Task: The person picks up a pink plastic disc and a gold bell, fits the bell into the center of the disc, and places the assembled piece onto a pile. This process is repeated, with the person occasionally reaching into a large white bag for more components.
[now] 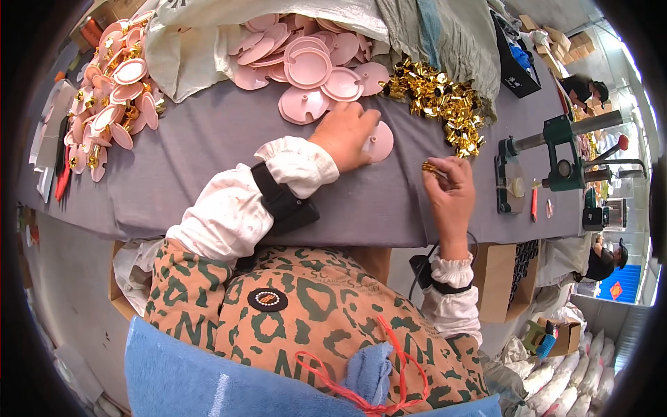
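My left hand [345,135] is closed on the edge of a round pink disc [380,142] that has a small raised stub at its middle. In my right hand [450,186], a small shiny gold metal piece [431,167] is pinched between thumb and fingers, a short way right of the disc. Just beyond my left hand, loose pink discs [308,67] spill out of a white woven sack [187,55]. A heap of gold metal pieces [445,101] lies beyond my right hand, at the mouth of another sack [462,42].
Pink discs fitted with gold parts [111,104] are piled at the left, near a red-handled tool [63,182]. A green hand press [559,153] stands at the right. Grey cloth [201,149] covers the table. Cardboard boxes [500,278] sit below its front edge.
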Demonstrator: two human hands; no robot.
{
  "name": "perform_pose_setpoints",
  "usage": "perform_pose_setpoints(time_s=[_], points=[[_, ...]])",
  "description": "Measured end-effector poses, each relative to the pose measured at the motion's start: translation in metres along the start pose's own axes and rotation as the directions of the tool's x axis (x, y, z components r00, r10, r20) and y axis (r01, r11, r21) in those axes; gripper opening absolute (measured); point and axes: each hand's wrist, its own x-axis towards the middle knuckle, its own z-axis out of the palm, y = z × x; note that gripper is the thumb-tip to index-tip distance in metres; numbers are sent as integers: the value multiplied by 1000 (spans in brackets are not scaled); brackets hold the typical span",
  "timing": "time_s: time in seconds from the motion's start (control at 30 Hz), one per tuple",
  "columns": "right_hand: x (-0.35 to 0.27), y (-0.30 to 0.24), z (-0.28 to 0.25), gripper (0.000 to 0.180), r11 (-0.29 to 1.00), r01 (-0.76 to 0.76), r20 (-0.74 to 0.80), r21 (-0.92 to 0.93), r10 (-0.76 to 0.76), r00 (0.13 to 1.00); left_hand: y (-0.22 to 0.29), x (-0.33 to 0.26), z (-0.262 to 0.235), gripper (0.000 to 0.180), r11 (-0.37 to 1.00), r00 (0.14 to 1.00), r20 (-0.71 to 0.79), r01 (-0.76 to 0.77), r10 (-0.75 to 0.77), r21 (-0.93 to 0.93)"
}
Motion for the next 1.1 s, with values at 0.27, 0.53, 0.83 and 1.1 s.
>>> perform_pose_setpoints(time_s=[0.27,0.53,0.83,1.1], points=[[-20,-20,50,24,983,159,-41,94,-155,987,6,-40,-14,32,415,895,273,412,-354,-812],[-15,-18,74,25,898,403,30,-178,-404,914,15,-52,-16,28,577,938,157,316,-309,-753],[-26,-21,80,27,872,-283,-4,399,311,951,14,-55,-1,13,844,966,-256,-103,-42,-526],[3,-12,-2,28,964,-73,-138,-257,38,990,-39,-69,-84,16,844,815,-407,173,-412,-508]])
